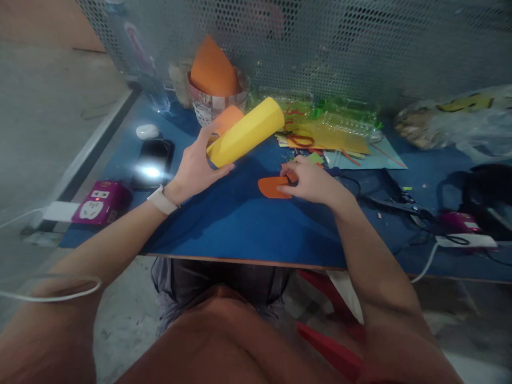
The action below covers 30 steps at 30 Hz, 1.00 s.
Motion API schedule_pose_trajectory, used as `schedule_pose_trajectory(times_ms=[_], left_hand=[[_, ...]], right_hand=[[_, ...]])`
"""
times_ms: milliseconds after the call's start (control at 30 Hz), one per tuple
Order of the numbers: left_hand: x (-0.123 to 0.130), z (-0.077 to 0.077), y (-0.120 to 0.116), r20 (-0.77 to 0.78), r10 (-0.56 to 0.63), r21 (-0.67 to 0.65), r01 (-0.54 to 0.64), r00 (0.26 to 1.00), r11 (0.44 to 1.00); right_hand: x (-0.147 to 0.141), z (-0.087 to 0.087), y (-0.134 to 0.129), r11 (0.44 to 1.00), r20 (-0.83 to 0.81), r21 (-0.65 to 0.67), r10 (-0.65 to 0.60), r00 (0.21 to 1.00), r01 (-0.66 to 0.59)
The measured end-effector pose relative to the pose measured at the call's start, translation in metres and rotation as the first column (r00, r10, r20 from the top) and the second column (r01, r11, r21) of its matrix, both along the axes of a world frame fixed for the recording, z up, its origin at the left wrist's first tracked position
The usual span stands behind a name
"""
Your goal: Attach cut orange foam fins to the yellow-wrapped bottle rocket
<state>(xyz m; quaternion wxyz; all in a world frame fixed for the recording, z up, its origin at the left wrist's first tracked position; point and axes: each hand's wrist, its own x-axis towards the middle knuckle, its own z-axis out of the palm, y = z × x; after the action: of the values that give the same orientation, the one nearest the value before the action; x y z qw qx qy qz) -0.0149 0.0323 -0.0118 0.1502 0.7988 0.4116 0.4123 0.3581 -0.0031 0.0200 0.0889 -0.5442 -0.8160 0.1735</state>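
My left hand (199, 162) is closed round the lower end of a yellow paper tube (248, 132), tilted up to the right above the table. A rounded orange paper piece (230, 118) shows behind the tube by my fingers; whether it is attached I cannot tell. Low over the blue tabletop, my right hand (308, 180) has its thumb and fingers closed on an orange paper cutout (272, 188) with a rounded end. Green paper scraps (315, 158) lie just beyond those fingers.
A basket (204, 106) with an orange paper cone stands behind the tube. Paper sheets (352, 144), red-handled scissors (301, 141) and clear plastic packaging lie at the back. Left are a lit phone (152, 164), a purple power socket (98, 202) and a bottle (154, 90). Cables (424, 213) run right.
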Motion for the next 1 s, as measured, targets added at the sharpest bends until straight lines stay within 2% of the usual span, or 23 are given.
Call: schedule_pose_trajectory(times_ms=[167, 267, 367, 500, 633, 767, 900, 1000], left_hand=[[-0.003, -0.005, 0.004, 0.056, -0.013, -0.059, 0.016, 0.998, 0.998], [-0.003, -0.008, 0.009, 0.067, -0.032, -0.05, 0.036, 0.997, 0.998], [-0.003, -0.01, 0.011, 0.041, -0.042, -0.037, 0.044, 0.998, 0.998], [-0.001, -0.008, 0.009, 0.021, -0.056, -0.043, 0.057, 0.998, 0.997], [0.002, -0.004, 0.003, -0.005, -0.084, -0.04, 0.084, 0.996, 0.996], [0.005, -0.002, -0.001, 0.013, -0.084, -0.061, 0.085, 0.996, 0.995], [0.005, -0.007, -0.003, 0.099, -0.103, -0.143, 0.117, 0.99, 0.983], [0.005, -0.01, -0.002, 0.16, -0.121, -0.18, 0.149, 0.98, 0.972]], right_hand=[[-0.002, 0.003, 0.002, 0.999, -0.07, -0.039, 0.002, 0.998, -0.004], [-0.005, 0.008, -0.001, 0.985, -0.232, -0.171, -0.006, 0.973, -0.035], [-0.01, 0.012, -0.005, 0.952, -0.426, -0.294, -0.054, 0.903, -0.082], [-0.021, 0.009, -0.009, 0.972, -0.626, -0.231, -0.11, 0.772, -0.049], [-0.032, 0.001, -0.008, 0.981, -0.741, -0.193, -0.127, 0.66, -0.028], [-0.038, 0.001, -0.009, 0.978, -0.768, -0.201, -0.127, 0.628, -0.048], [-0.041, 0.007, -0.014, 0.981, -0.766, -0.191, -0.136, 0.628, -0.02], [-0.046, 0.003, -0.016, 0.984, -0.779, -0.179, -0.141, 0.611, -0.001]])
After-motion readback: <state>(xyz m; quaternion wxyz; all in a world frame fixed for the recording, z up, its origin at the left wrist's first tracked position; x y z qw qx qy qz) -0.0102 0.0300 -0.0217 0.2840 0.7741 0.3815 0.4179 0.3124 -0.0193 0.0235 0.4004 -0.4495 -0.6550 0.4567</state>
